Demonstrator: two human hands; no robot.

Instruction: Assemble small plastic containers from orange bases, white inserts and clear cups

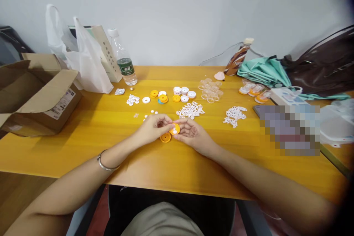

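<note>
Between my two hands, over the middle of the table, is a round orange plastic piece [175,128] with a small white part on its face. My left hand [155,128] has its thumb and fingers closed on the piece's left edge. The fingers of my right hand [193,134] pinch it from the right. Just below it, a second orange disc [165,138] with a centre hole lies on the table. Beyond my hands are white cut-out pieces [190,110], white and orange round caps [184,94] and a few small white dots [154,111].
At left stand an open cardboard box [41,99], a white plastic bag [88,66] and a water bottle [125,62]. Clear rings [210,90] and more white cut-outs [235,115] lie right of centre. Further right are a brown bottle [238,58], a folded teal umbrella [262,72] and a dark bag [320,59].
</note>
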